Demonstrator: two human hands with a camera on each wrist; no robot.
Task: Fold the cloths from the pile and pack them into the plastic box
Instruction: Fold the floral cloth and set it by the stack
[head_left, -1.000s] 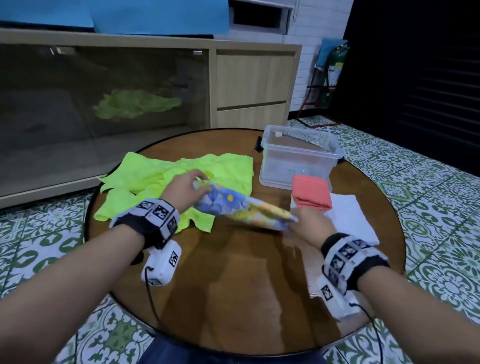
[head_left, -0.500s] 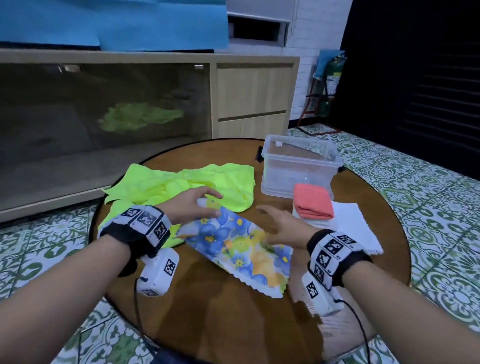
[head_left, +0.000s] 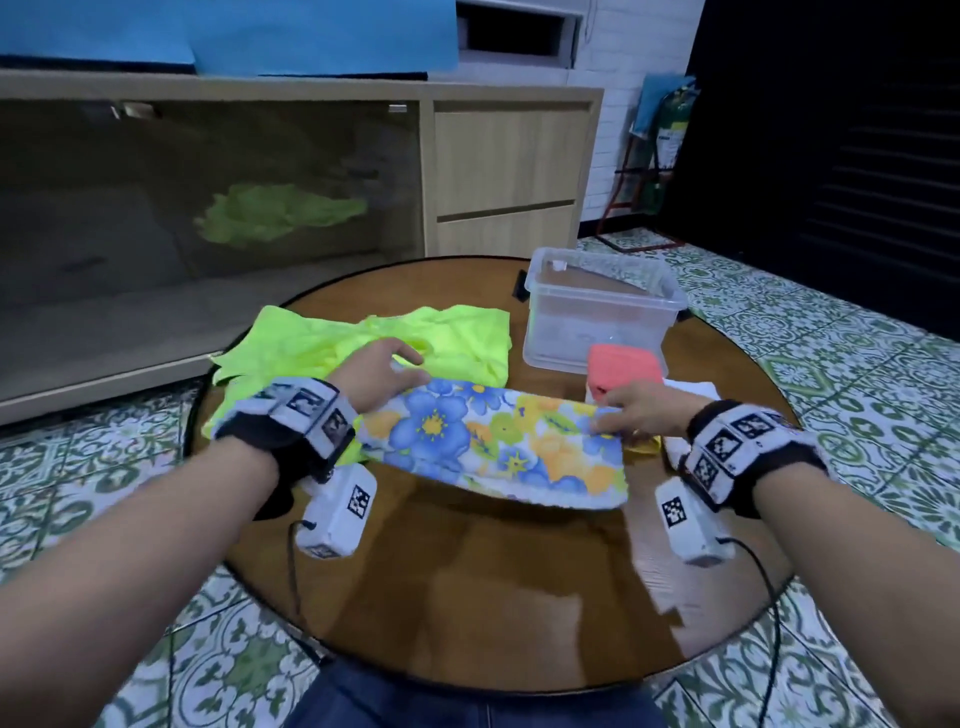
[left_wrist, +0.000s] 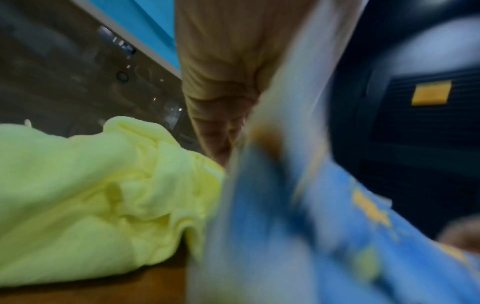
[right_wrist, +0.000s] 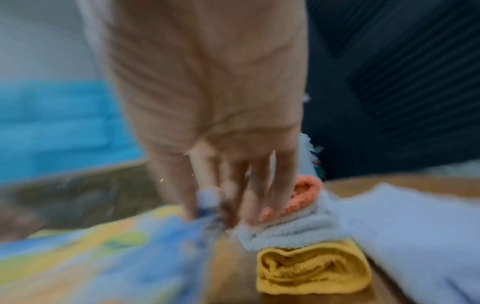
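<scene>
A floral cloth (head_left: 493, 441) (left_wrist: 311, 236) (right_wrist: 103, 257) in blue, yellow and green stretches as a long band just above the round wooden table (head_left: 493, 582). My left hand (head_left: 410, 374) (left_wrist: 228, 152) grips its left end over the neon green cloth (head_left: 322, 343) (left_wrist: 91, 195). My right hand (head_left: 608, 421) (right_wrist: 215, 201) pinches its right end beside a folded coral cloth (head_left: 623, 364) (right_wrist: 306, 191). The clear plastic box (head_left: 587, 332) stands behind the coral cloth; nothing shows inside it. Both wrist views are blurred.
The coral cloth lies on a white towel (head_left: 691, 387) (right_wrist: 402, 226), with a folded yellow cloth (head_left: 644, 447) (right_wrist: 311, 269) in front. A wooden cabinet (head_left: 509, 171) with a glass front stands behind the table. Patterned floor tiles (head_left: 857, 364) surround it.
Half a second ago the floral cloth lay spread on the table under both open hands. Now it is a narrower band, gripped at each end and raised slightly.
</scene>
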